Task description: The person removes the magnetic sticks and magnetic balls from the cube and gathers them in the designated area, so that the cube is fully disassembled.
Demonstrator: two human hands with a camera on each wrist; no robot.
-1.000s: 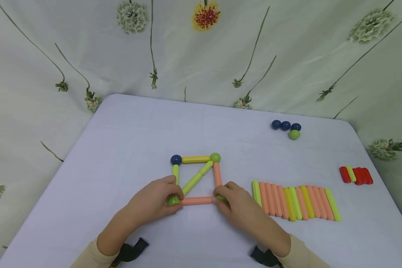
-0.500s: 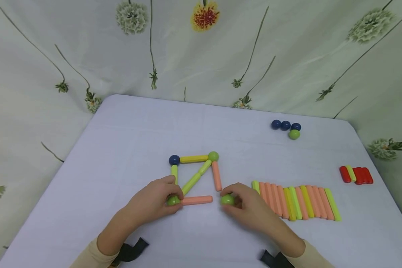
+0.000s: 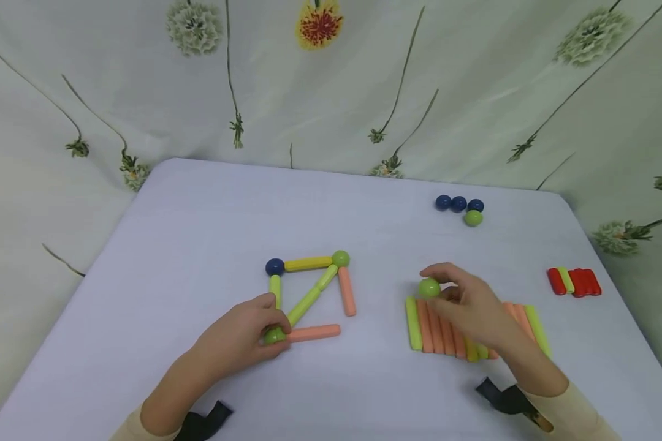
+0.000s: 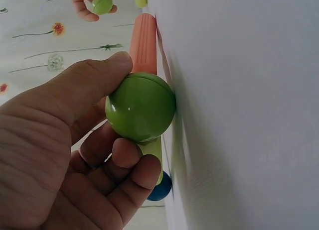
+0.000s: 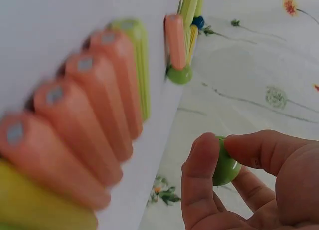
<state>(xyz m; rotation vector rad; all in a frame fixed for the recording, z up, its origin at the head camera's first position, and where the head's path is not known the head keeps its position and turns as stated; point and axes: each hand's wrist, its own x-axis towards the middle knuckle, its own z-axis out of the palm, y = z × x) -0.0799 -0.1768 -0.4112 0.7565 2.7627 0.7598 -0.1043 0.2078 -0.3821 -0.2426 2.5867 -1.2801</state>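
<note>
With thumb and fingers my left hand point(image 3: 245, 334) grips a green ball point(image 4: 140, 106) at the near left corner of a flat frame of sticks. From that ball run a salmon stick point(image 3: 313, 332), a diagonal of two yellow-green sticks point(image 3: 306, 304) and a yellow-green side stick point(image 3: 276, 291). A blue ball point(image 3: 274, 267) and another green ball point(image 3: 340, 258) form the far corners, joined by a yellow stick point(image 3: 309, 263). A second salmon stick point(image 3: 347, 291) hangs off the far green ball, its near end free. My right hand point(image 3: 469, 306) pinches a loose green ball point(image 3: 429, 288) over the stick row.
A row of salmon, yellow and yellow-green sticks point(image 3: 414, 324) lies on the white table point(image 3: 209, 214) under my right hand. Several blue balls point(image 3: 443, 203) and a green ball point(image 3: 474, 218) sit at the back right. Short red sticks point(image 3: 580, 282) with one yellow-green lie far right.
My right hand has pulled the green ball off the frame's near right corner and carried it right, up over the stick row. My left hand keeps its hold; the head view has shifted slightly.
</note>
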